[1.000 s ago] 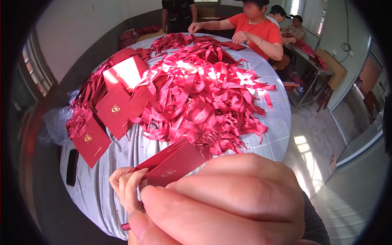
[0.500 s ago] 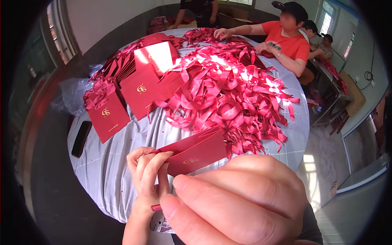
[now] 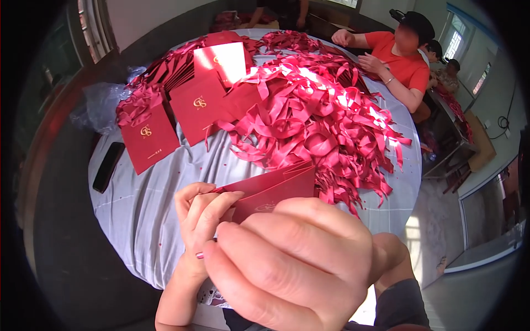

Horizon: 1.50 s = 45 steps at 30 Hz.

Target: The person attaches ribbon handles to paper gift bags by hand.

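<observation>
A red paper gift bag [image 3: 292, 185] with a gold emblem is held upright just in front of me, above the cloth. My left hand [image 3: 201, 216] is closed on its left end, with the fingers over the top edge. Large in the foreground, my right hand [image 3: 292, 259] is closed in a pinch and covers the lower part of the bag. The narrow tip of a red ribbon [image 3: 200, 255] pokes out at its fingertips; the rest of that ribbon is hidden. Beyond the bag spreads a big heap of red ribbon handles [image 3: 320, 129].
More red gift bags [image 3: 149, 138] lie at the left and back of the round table with a pale cloth [image 3: 160, 220]. A black phone [image 3: 109, 167] rests near its left edge, below clear plastic wrap [image 3: 102, 105]. A co-worker in a red shirt [image 3: 406, 71] sits at the far right.
My right hand has moved up and left, covering more of the bag. My left hand still grips the bag's end. The co-worker's far hand has lifted off the ribbons.
</observation>
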Each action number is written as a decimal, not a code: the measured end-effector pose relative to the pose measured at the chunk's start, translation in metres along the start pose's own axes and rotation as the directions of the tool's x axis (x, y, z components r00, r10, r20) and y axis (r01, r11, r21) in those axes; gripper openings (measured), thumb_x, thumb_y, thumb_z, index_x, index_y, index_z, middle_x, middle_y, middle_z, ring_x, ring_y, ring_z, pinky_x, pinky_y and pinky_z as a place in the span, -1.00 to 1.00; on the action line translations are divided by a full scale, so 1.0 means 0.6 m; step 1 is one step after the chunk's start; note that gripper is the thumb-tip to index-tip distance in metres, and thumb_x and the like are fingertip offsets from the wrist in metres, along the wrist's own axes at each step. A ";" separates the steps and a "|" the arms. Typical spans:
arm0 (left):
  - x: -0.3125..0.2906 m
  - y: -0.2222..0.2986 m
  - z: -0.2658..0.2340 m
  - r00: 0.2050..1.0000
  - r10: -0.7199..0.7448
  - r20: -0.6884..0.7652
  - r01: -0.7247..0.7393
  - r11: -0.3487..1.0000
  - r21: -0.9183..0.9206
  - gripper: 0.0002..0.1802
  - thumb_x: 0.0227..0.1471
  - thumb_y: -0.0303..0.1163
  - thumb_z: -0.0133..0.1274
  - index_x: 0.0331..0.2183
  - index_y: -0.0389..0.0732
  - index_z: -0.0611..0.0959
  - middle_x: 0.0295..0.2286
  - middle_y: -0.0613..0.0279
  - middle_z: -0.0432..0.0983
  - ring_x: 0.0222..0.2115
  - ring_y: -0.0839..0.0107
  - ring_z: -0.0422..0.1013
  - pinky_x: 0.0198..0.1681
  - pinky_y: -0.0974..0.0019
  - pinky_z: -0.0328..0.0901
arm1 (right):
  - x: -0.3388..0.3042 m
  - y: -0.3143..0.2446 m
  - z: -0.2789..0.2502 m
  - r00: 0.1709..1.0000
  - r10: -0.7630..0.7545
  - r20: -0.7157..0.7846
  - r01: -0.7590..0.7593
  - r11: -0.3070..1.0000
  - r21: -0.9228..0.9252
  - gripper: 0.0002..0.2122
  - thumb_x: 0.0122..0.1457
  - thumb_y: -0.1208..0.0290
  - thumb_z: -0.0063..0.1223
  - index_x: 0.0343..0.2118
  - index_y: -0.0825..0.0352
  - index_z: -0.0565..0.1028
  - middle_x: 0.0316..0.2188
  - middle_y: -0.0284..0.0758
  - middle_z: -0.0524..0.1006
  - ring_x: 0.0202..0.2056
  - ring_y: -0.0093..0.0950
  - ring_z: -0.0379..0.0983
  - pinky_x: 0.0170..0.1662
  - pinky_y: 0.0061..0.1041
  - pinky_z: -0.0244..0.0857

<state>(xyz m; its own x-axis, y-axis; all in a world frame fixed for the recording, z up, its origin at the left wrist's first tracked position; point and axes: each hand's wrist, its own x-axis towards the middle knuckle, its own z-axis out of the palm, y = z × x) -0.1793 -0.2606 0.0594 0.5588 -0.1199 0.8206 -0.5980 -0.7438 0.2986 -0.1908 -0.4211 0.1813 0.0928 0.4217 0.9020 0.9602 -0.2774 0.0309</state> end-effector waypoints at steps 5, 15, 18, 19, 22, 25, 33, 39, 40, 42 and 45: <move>-0.001 -0.004 0.020 0.997 0.000 -0.077 0.000 1.000 -0.004 -0.47 -0.44 -0.73 0.14 -0.27 -0.11 0.59 -0.49 0.33 0.45 -0.30 0.24 0.30 -0.24 0.26 0.24 | -0.010 0.010 0.008 0.994 0.050 0.096 -0.055 0.997 0.052 -0.82 -0.14 0.34 0.08 -0.59 0.38 0.47 -0.57 -0.32 0.47 -0.56 -0.52 0.41 -0.47 -0.60 0.36; 0.021 0.005 0.019 0.996 0.016 -0.090 -0.013 0.999 0.039 -0.70 -0.34 -0.66 0.12 -0.40 -0.19 0.62 -0.57 0.26 0.43 -0.38 0.22 0.30 -0.26 0.27 0.23 | -0.009 0.022 0.012 0.991 0.049 0.122 -0.070 0.982 0.176 -0.90 -0.15 0.42 0.03 -0.59 0.35 0.45 -0.53 -0.32 0.45 -0.50 -0.50 0.40 -0.36 -0.53 0.41; 0.013 0.016 0.022 0.983 -0.073 -0.166 0.062 0.996 -0.071 -0.67 -0.31 -0.67 0.09 -0.36 -0.17 0.62 -0.57 0.27 0.43 -0.38 0.24 0.29 -0.26 0.28 0.22 | -0.012 0.022 0.006 0.996 -0.015 0.091 -0.001 0.986 0.168 -0.89 -0.14 0.42 0.03 -0.58 0.35 0.45 -0.52 -0.32 0.45 -0.49 -0.48 0.40 -0.35 -0.53 0.41; 0.016 0.025 0.011 0.994 -0.033 -0.101 0.030 0.999 -0.038 -0.66 -0.30 -0.65 0.09 -0.34 -0.18 0.61 -0.55 0.28 0.43 -0.36 0.25 0.27 -0.27 0.29 0.22 | -0.012 0.018 -0.007 0.994 -0.042 0.101 0.027 0.988 0.149 -0.89 -0.13 0.42 0.04 -0.57 0.36 0.46 -0.51 -0.31 0.45 -0.48 -0.47 0.41 -0.36 -0.52 0.40; 0.005 0.014 0.007 0.995 0.095 -0.010 -0.095 0.995 0.021 -0.74 -0.22 -0.48 0.08 -0.33 -0.18 0.59 -0.44 0.25 0.44 -0.31 0.23 0.27 -0.20 0.28 0.21 | -0.043 0.006 -0.008 0.963 -0.233 -0.136 0.223 0.971 -0.089 -0.72 -0.08 0.38 0.01 -0.35 0.49 0.41 -0.40 -0.18 0.41 -0.39 -0.33 0.42 -0.37 -0.41 0.34; -0.027 0.027 0.013 0.912 -0.392 -0.118 0.347 0.894 -0.283 -0.79 -0.15 -0.43 0.07 -0.36 -0.23 0.51 -0.35 0.09 0.40 -0.25 0.12 0.25 -0.11 0.13 0.14 | -0.031 -0.005 -0.035 0.985 -0.134 -0.108 0.144 0.985 0.094 -0.77 -0.11 0.67 0.13 -0.31 0.46 0.45 -0.32 -0.24 0.46 -0.35 -0.41 0.46 -0.35 -0.48 0.39; 0.009 0.054 0.001 0.981 0.175 0.085 -0.174 0.985 -0.015 -0.79 -0.10 -0.67 -0.06 -0.32 -0.31 0.48 -0.41 0.04 0.36 -0.23 0.03 0.24 -0.13 0.09 0.14 | -0.122 0.075 -0.221 0.627 0.762 -0.161 -0.445 0.520 0.729 -0.87 0.12 0.50 0.05 -0.27 0.39 0.45 -0.44 -0.32 0.52 -0.47 -0.59 0.49 -0.39 -0.62 0.40; 0.011 0.067 -0.011 0.968 0.205 0.147 -0.207 0.978 -0.002 -0.84 -0.08 -0.65 -0.08 -0.34 -0.34 0.48 -0.42 0.02 0.39 -0.30 0.06 0.27 -0.19 0.13 0.19 | -0.288 0.196 -0.507 0.229 0.714 -0.662 -0.402 0.688 0.604 -0.83 0.04 0.55 0.08 -0.29 0.45 0.44 -0.49 -0.29 0.51 -0.53 -0.54 0.44 -0.48 -0.59 0.37; 0.009 0.068 -0.013 0.964 0.221 0.148 -0.224 0.975 0.002 -0.84 -0.08 -0.65 -0.08 -0.34 -0.34 0.48 -0.42 0.02 0.39 -0.30 0.06 0.27 -0.19 0.13 0.19 | -0.308 0.204 -0.541 0.164 0.737 -0.655 -0.339 0.666 0.664 -0.85 0.02 0.57 0.08 -0.32 0.45 0.44 -0.53 -0.29 0.51 -0.55 -0.53 0.44 -0.50 -0.57 0.37; 0.005 0.079 -0.020 0.958 0.193 0.210 -0.200 0.980 0.012 -0.83 -0.07 -0.64 -0.08 -0.33 -0.34 0.48 -0.41 0.00 0.39 -0.30 0.06 0.28 -0.19 0.14 0.20 | -0.351 0.215 -0.594 0.210 0.730 -0.651 -0.376 0.674 0.635 -0.85 0.01 0.57 0.10 -0.34 0.45 0.44 -0.56 -0.28 0.50 -0.59 -0.54 0.43 -0.52 -0.59 0.37; -0.003 0.078 -0.038 0.951 0.184 0.249 -0.197 0.980 0.028 -0.83 -0.06 -0.63 -0.07 -0.32 -0.36 0.48 -0.40 -0.03 0.40 -0.30 0.03 0.30 -0.21 0.12 0.23 | -0.336 0.210 -0.612 0.014 0.698 -0.716 -0.437 0.648 0.623 -0.83 -0.01 0.57 0.14 -0.32 0.44 0.46 -0.57 -0.27 0.50 -0.59 -0.52 0.44 -0.57 -0.60 0.34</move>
<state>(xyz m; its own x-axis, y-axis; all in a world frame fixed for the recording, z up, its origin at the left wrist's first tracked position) -0.2219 -0.2802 0.0830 0.5644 -0.4148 0.7138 -0.6801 -0.7237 0.1172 -0.1853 -0.8579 0.1617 0.4832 -0.8057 0.3426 0.7459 0.1739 -0.6430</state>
